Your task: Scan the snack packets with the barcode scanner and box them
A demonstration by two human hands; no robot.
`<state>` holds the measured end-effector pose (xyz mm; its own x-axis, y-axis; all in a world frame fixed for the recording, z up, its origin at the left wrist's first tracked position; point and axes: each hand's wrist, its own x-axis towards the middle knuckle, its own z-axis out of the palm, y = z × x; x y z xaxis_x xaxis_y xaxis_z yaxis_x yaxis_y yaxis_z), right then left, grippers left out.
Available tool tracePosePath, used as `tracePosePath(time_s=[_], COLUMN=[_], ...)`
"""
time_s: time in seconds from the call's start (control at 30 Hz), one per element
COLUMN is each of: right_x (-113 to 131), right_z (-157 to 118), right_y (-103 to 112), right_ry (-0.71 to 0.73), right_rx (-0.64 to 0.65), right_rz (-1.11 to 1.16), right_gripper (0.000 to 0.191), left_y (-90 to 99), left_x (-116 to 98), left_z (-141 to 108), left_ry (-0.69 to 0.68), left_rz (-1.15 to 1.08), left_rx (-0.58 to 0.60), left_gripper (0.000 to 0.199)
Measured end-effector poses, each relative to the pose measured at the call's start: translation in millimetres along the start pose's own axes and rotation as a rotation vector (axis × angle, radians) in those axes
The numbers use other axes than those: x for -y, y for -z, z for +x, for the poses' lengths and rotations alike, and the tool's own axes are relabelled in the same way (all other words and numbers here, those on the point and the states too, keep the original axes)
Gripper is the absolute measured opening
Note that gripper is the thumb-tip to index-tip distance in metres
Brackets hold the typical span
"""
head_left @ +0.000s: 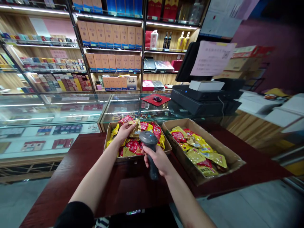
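Observation:
My left hand (125, 131) is over the left cardboard box (171, 148), its fingers closed on a gold snack packet (135, 127). A dark handheld scanner (152, 155) is gripped in my right hand (158, 158), its round head up, just in front of that box. Red, yellow and gold packets (134, 147) fill the left box. The right cardboard box (229, 150), longer and set at an angle, holds more such packets (201, 152). Both boxes rest on a dark red table (95, 152).
Behind the boxes runs a glass display counter (123, 107) with a mouse (157, 99) on a red pad (146, 98). A black monitor (187, 63) with a taped paper stands at the back right. Shelves of boxed goods (114, 34) line the wall.

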<state>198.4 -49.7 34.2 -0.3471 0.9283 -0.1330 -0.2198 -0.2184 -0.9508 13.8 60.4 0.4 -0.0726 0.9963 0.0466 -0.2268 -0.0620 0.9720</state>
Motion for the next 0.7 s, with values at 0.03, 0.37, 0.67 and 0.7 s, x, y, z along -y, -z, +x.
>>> tracePosePath(time_s=[0.03, 0.37, 0.67, 0.7], right_x=[-0.7, -2.0, -5.6, -5.6], right_z=[-2.3, -11.9, -10.0, -10.2], right_y=[-2.6, -15.3, -19.2, -19.5], right_ry=[-0.017, -0.075, -0.057, -0.060], right_rx=[-0.001, -0.064, -0.043, -0.042], right_rz=[-0.006, -0.035, 0.014, 0.014], right_gripper=[0.035, 0.036, 0.040, 0.040], left_y=[1.0, 3.7, -1.5, -1.8], left_x=[1.4, 2.7, -2.8, -3.2], left_z=[0.8, 1.6, -3.9, -4.2], left_ry=[-0.007, -0.018, -0.011, -0.010], left_rz=[0.022, 0.108, 0.102, 0.099], left_rx=[0.002, -0.034, -0.028, -0.024], left_gripper=[0.046, 0.042, 0.041, 0.041])
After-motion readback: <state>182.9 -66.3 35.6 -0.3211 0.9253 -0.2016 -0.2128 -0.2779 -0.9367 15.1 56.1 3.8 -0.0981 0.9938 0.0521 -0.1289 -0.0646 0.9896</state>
